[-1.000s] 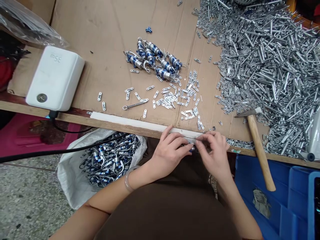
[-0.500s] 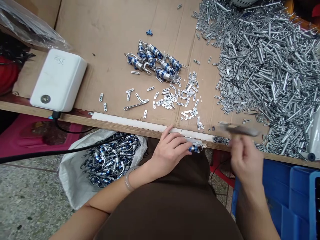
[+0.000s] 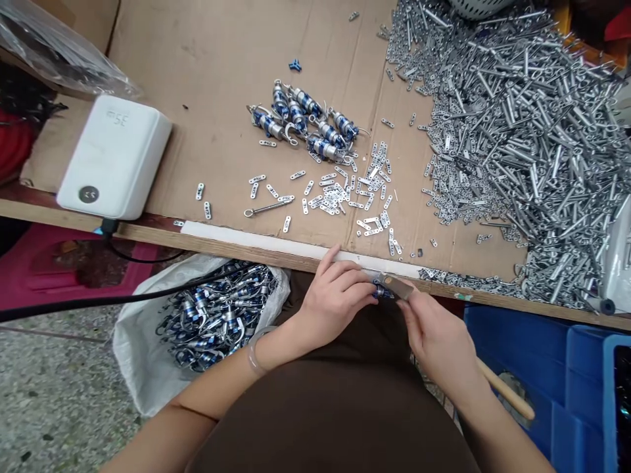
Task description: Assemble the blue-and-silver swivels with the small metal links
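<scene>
My left hand (image 3: 335, 299) is closed around a small blue-and-silver metal assembly (image 3: 382, 291) at the bench's front edge, and its fingers hide part of it. My right hand (image 3: 436, 345) grips a wooden-handled hammer (image 3: 503, 387) close under its steel head (image 3: 399, 287). That head sits right against the assembly, its end pointing toward my left hand. The handle runs down and to the right over a blue plastic crate (image 3: 513, 335).
Several blue-and-silver assemblies (image 3: 300, 118) and flat metal links (image 3: 335, 200) lie on the cardboard bench top (image 3: 207, 79). A large heap of metal parts (image 3: 522, 131) fills the right. Finished assemblies fill a white sack (image 3: 217, 315) below. A white box (image 3: 113, 157) stands left.
My right hand has picked the hammer up from the bench and brought its head in against the assembly. The left hand has stayed at the bench edge with the assembly.
</scene>
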`<state>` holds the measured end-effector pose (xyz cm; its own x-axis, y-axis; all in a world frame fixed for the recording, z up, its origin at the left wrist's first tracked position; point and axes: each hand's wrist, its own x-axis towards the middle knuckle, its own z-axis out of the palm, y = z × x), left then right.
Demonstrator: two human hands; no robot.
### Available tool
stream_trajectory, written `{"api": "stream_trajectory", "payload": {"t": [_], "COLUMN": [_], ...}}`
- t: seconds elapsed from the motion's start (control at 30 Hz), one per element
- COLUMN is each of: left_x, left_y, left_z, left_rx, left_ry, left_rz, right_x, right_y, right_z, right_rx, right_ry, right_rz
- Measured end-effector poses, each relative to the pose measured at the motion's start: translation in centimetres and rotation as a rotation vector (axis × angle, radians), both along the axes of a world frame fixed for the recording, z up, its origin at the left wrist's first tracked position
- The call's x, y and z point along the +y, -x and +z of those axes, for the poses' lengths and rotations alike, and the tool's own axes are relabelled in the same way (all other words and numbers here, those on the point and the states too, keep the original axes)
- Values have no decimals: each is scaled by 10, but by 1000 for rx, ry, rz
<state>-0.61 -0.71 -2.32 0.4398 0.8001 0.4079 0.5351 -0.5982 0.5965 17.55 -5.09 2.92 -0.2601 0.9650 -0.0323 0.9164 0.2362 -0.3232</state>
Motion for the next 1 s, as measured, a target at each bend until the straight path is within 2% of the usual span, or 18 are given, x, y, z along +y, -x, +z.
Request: {"api": "stream_trajectory", "payload": {"t": [0.07, 0.17, 0.23, 0.33, 0.4, 0.5, 0.57, 0.63, 0.77, 0.87, 1.0], "left_x": [0, 1, 2, 3, 4, 5, 5, 5, 4, 5, 6], "left_y": [0, 0, 0, 0, 1, 1, 2, 3, 5, 6, 6], "left_z": [1, 1, 1, 2, 2, 4, 6, 7, 8, 8, 9], "left_rx": [8, 16, 16, 12, 6, -3, -5, -3, -8, -30, -92], "left_ry": [4, -13, -38, -65, -68, -62, -60, -59, -61, -52, -39], "left_rz": [2, -11, -25, -36, -37, -41, -44, -45, -39, -29, -29], "right_x": [7, 28, 45, 63, 67, 62, 60, 61, 70, 65, 40], "right_y": [-11, -46, -71, -90, -81, -44, -16, 3, 9, 5, 8], "right_z": [-6, -21, -33, -45, -45, -37, -31, -30, -30, -20, -1], "right_rx": [-50, -156, -248, -271, -227, -62, 34, 32, -28, 80, 160], "right_ry": [-21, -236, -298, -310, -355, -328, -174, -54, -22, -96, -60], "right_rz": [-103, -435, -595, -665, -671, -569, -428, -342, -326, -286, 82]}}
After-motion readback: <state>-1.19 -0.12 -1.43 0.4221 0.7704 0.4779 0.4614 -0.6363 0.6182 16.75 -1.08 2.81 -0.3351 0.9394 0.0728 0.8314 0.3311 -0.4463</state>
